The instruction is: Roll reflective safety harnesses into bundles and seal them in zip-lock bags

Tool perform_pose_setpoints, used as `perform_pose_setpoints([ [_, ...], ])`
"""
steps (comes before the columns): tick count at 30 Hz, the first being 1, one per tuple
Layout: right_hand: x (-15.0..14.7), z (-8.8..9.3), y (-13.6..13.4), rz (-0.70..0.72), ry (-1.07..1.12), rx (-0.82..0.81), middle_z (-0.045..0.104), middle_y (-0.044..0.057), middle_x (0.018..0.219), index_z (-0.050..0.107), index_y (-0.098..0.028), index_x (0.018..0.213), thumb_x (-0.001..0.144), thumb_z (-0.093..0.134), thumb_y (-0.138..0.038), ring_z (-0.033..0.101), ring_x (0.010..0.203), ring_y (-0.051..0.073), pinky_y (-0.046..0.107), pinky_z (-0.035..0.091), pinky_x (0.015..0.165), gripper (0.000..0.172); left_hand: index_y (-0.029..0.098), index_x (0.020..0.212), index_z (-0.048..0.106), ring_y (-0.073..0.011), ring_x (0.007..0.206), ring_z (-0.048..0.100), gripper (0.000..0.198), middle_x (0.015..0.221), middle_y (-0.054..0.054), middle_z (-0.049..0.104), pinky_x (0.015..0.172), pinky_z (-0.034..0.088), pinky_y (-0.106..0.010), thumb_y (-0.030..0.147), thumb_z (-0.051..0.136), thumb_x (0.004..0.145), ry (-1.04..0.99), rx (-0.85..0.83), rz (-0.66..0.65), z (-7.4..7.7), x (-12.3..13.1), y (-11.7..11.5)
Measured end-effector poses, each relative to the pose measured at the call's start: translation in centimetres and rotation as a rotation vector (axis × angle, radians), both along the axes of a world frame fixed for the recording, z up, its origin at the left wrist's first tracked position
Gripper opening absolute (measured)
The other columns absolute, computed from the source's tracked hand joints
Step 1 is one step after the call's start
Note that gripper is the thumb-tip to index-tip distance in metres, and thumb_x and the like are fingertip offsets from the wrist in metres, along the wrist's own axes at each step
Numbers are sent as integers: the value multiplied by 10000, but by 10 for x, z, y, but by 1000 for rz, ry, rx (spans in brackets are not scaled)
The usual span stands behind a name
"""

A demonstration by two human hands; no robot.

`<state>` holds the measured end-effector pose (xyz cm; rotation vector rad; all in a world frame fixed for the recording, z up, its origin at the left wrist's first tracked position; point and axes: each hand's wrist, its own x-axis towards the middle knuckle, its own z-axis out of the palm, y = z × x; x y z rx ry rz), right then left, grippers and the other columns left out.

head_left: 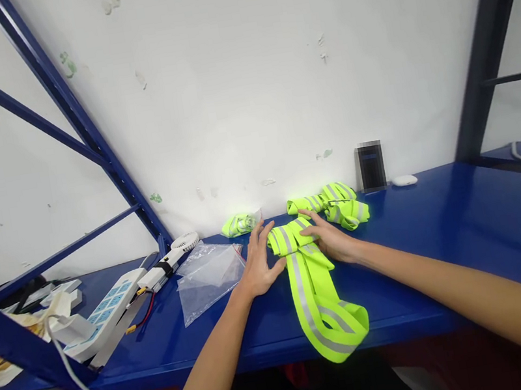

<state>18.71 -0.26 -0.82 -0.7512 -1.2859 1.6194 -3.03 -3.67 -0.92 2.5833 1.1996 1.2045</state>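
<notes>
One fluorescent strap [300, 284] trails toward the blue table's [445, 238] front edge at six o'clock. The right hand [331, 240] grips its bundled end from three; the left hand [256, 267], fingers parted, flanks it at nine, a clear bag [207, 295] beyond.

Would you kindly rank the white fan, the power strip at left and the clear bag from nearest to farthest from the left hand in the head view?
From the left hand:
1. Clear bag, just to its left.
2. White fan, farther left, toward the wall.
3. Power strip, farthest left.
</notes>
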Motion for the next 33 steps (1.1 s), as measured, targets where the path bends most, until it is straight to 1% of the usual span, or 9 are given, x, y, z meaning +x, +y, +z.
perform_pose_setpoints([
  [3,3,0,2,46,22,-48,652,6,948,450,-330,1306,790,625,-296,641,709,168,321,542,681,546,246,1388,397,-306,1403,248,563,1525,-120,255,1116,246,-476,285,572,854,62,36,74,1,2,1],
  [8,10,-2,4,193,-143,15,653,55,748,599,-167,1054,868,468,-578,631,603,184,301,522,577,469,186,1182,521,-252,1057,573,322,1135,-105,617,921,437,-392,355,523,908,-60,-25,80,-1,-1,5],
  [11,16,0,3,216,-387,378,641,43,723,609,-150,1044,837,545,-547,601,570,176,292,496,556,453,178,1255,461,-223,893,615,419,1032,-91,641,748,488,-327,416,509,914,-298,-131,91,-2,0,6],
  [14,20,0,3,23,-672,792,660,60,856,599,-171,1133,814,622,-430,612,696,210,338,505,668,411,194,1389,320,-197,802,629,595,989,-80,650,664,491,-289,447,537,896,-546,-263,5,-1,5,6],
  [19,22,-6,7,-283,-757,1055,444,152,1331,299,-255,1464,831,622,-358,591,1030,287,444,519,823,719,215,1423,279,-153,582,585,698,733,-7,628,538,459,-252,488,583,857,-720,-483,-120,0,12,7],
  [22,22,-6,6,-316,-750,1262,327,131,1416,428,-304,1397,847,592,-250,509,1187,306,468,497,904,577,191,1336,413,-160,622,596,633,767,-25,643,572,481,-265,532,589,833,-760,-542,-103,-3,12,11],
  [24,21,-4,4,-271,-725,1334,408,121,1365,519,-291,1325,857,561,-198,498,1204,294,462,478,943,480,169,1247,517,-161,654,596,586,811,-45,649,590,481,-266,587,542,836,-768,-550,-51,-5,10,15],
  [28,19,2,3,-152,-643,1105,632,91,1110,550,-241,1299,836,600,-215,613,1008,257,433,513,881,467,132,1100,615,-147,592,555,602,681,-26,605,565,445,-256,650,436,851,-744,-599,-61,-6,6,15],
  [33,22,12,6,29,-429,605,685,70,1037,555,-187,1280,719,741,-300,655,896,241,380,551,775,601,143,1092,591,-137,589,548,461,673,3,607,537,406,-226,505,618,808,-551,-536,-104,-5,6,9],
])
